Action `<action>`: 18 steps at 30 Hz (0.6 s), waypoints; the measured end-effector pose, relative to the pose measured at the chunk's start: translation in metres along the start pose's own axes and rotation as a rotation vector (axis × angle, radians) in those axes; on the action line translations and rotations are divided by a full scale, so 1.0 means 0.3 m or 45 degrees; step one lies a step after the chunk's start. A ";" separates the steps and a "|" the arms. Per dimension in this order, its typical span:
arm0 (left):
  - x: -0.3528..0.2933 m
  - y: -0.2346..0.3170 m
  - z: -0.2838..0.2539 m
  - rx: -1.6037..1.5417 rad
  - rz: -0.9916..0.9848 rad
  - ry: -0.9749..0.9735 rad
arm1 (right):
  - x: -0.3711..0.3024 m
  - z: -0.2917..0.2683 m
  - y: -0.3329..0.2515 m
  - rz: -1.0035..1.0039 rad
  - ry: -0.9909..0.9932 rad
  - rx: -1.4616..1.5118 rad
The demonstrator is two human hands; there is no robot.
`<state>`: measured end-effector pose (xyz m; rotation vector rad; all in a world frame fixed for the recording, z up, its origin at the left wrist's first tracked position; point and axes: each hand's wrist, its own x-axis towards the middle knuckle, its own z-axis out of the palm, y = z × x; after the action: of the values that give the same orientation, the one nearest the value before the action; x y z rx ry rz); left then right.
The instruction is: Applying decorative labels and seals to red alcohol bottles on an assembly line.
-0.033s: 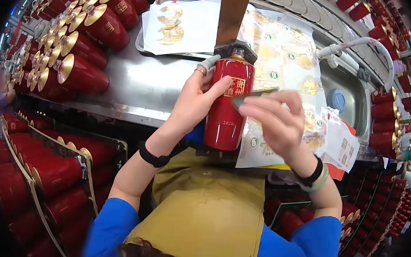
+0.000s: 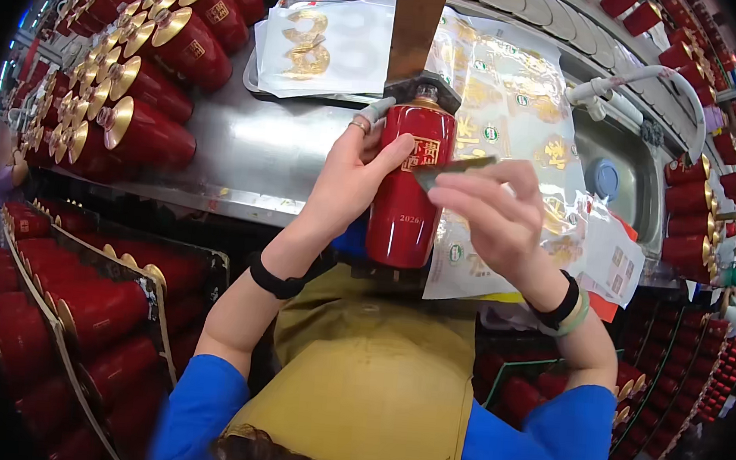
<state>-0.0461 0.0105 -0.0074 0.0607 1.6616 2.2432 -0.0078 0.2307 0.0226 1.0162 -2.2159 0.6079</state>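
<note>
A glossy red bottle (image 2: 398,237) with a gold neck and a gold printed label lies before me, its neck toward a dark notched rest (image 2: 399,90) at the foot of a brown upright bar. My left hand (image 2: 347,168) is closed round the bottle's left side, thumb across the front beside the label, a covering on one fingertip. In my right hand (image 2: 499,214) is pinched a thin, dark green flat scraper (image 2: 464,163). Its edge meets the bottle's front at the label's lower right. Part of the bottle's left side is hidden by my left fingers.
Sheets of gold decals (image 2: 555,154) lie right of the bottle, and a white sheet with gold shapes (image 2: 347,55) rests on a metal tray behind. Many red bottles (image 2: 147,130) stand at left. A sink (image 2: 641,169) with a white tap (image 2: 647,83) is at right.
My right hand and the scraper have shifted very slightly against the bottle. The left hand and the bottle stay where they were.
</note>
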 end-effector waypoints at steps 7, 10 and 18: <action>0.003 0.008 -0.017 -0.090 -0.107 0.026 | 0.129 0.039 -0.068 0.027 -0.403 0.220; -0.015 0.022 -0.021 -0.035 -0.153 -0.002 | 0.236 0.099 0.141 0.164 -0.048 -0.019; -0.110 0.002 -0.014 -0.012 -0.179 -0.093 | -0.105 0.034 0.011 -0.210 -0.027 0.265</action>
<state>-0.0163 -0.0034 -0.0026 0.0227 1.5669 2.1191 0.0022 0.2421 -0.0068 1.3016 -2.0923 0.7674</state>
